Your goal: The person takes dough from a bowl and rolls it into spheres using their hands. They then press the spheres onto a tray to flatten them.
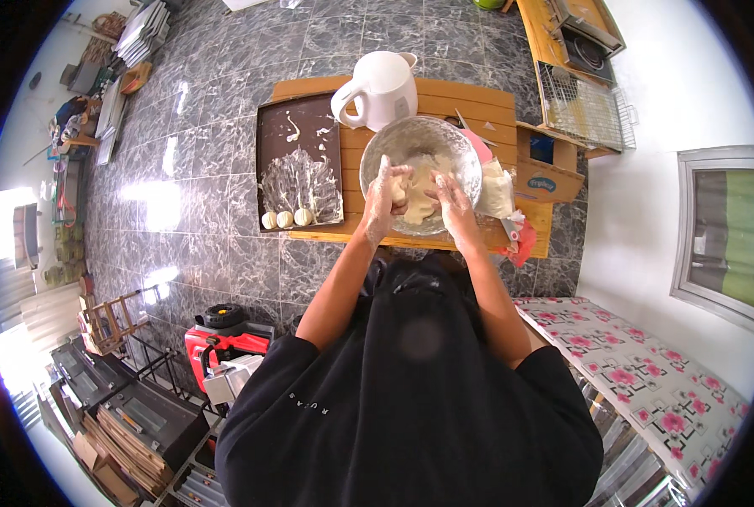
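Observation:
A metal bowl [464,149], dusted with flour, stands on the wooden table and holds pale, sticky dough [425,188]. At the bowl's left side my left hand [382,196] is closed round a lump of the dough, its thumb pointing away from me. Over the right side of the bowl is my right hand [454,205], its floury fingers apart near the dough. To the left lies a dark tray [299,139], smeared with white fat or cream. Three round dough balls [285,220] sit in a row along its near edge.
A white jug-shaped kettle [385,76] stands just beyond the bowl. Right of the bowl are an opened flour bag [497,193], a knife [462,120] and a cardboard box [550,182]. A flower-patterned covered table [639,372] is at the lower right, a red machine [204,351] on the floor at left.

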### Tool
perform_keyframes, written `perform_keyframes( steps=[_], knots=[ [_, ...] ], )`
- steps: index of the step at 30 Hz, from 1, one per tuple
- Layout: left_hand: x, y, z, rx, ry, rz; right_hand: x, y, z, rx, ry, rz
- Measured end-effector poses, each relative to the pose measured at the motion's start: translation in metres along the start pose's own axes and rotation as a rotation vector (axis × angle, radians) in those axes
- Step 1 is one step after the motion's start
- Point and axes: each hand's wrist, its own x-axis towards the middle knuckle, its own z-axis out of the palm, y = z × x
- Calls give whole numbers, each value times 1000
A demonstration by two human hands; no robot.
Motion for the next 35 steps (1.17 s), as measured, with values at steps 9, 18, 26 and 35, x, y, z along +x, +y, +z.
perform_keyframes(
  steps=[9,18,26,35],
  knots=[
    [2,-5,-9,-215,-252,-35,7,3,2,157,-161,143],
    [-5,0,-3,705,-134,366,16,15,2,145,-73,82],
    [-7,-8,6,1088,17,458,13,13,3,35,-110,175],
    [18,-9,2,683,-194,468,16,2,5,19,-67,312]
  ],
)
